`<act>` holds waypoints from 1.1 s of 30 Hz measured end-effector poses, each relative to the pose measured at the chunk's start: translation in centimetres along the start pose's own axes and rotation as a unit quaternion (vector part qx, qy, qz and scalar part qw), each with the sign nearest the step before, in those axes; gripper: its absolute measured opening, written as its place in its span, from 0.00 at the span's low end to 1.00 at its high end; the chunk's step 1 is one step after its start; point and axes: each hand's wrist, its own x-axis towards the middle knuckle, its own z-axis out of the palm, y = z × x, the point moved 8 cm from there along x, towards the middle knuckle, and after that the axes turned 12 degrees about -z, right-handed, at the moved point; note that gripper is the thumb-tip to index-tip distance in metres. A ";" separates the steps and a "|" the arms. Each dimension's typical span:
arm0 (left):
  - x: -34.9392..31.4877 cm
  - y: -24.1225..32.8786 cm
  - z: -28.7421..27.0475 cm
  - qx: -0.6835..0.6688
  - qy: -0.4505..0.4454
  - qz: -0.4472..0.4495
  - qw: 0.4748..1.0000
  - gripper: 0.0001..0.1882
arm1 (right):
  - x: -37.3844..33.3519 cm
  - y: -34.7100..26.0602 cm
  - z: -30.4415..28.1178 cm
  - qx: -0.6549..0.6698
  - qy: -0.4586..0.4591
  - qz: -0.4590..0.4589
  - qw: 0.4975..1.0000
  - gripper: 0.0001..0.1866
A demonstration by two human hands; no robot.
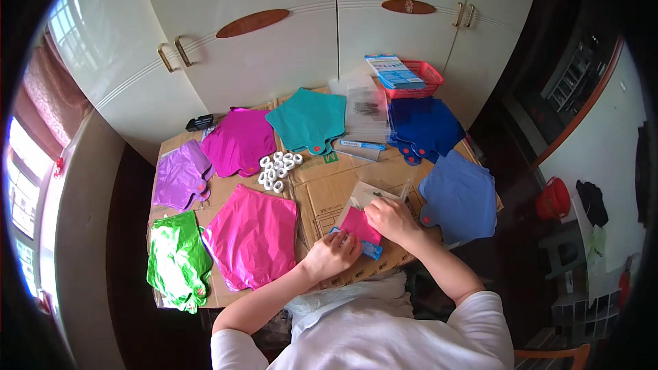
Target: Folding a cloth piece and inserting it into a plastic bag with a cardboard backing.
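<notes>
My left hand is closed at the lower left edge of a folded pink foil balloon. My right hand pinches the upper right of the same folded piece, its fingertips partly hidden. Under the pink piece lies a clear plastic bag, its far end spread toward the table's middle. A blue printed card sticks out below the pink piece, between my hands. Left of my left hand lies a stack of flat, shiny pink star-shaped balloons.
Cardboard covers the table. Around it lie green, lilac, magenta, teal, dark blue and pale blue balloons. White ribbon rolls, clear bags and a red basket with blue cards are there.
</notes>
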 end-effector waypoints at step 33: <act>1.0 -1.6 -3.0 -0.032 0.057 -0.059 0.996 0.17 | -8.4 -0.1 3.0 0.718 0.368 0.418 0.417 0.22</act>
